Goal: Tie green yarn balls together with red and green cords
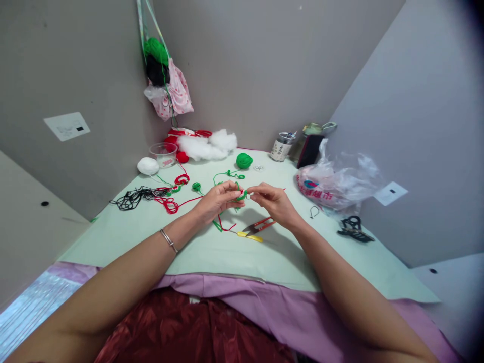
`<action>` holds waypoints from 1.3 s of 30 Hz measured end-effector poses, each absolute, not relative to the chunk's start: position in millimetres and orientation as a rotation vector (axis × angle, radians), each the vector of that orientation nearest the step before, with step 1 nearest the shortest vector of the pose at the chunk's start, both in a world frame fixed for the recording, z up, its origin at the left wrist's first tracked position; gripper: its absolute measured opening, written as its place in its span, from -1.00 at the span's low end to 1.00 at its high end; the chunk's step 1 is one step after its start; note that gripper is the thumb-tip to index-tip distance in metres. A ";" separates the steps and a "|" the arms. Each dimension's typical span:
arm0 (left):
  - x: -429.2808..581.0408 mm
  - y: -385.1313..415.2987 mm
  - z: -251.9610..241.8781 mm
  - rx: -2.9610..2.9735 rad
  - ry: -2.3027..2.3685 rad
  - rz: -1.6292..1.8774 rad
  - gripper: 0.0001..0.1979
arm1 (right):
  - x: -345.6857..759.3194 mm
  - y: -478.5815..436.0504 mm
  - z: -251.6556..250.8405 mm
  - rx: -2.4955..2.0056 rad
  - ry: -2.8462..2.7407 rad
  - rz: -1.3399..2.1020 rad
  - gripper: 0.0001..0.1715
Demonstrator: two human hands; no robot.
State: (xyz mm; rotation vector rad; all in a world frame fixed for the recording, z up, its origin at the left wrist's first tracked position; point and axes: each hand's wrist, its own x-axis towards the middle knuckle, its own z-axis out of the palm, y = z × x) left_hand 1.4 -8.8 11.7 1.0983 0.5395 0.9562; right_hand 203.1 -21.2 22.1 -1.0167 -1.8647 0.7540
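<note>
L hand (219, 199) grips small green-and-red yarn piece (242, 195), R hand (273, 202) pinches its edge, so best use light grip & even tension, w/ thin red yarn tail (227, 230) clear.

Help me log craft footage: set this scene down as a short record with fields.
Left hand: holds small green-and-red yarn piece
Right hand: fingertips at the piece's right edge
Tools on table: red-handled thread snips, yellow-handled crochet hook, close together
Yarn: green ball, white ball, black tangle
Back of table: white stuffing, pen holder
</note>
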 end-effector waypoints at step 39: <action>11.6 -7.4 -2.4 1.189 0.691 0.918 -0.71 | 183.7 -38.6 21.5 -1.075 -2.015 0.281 -0.84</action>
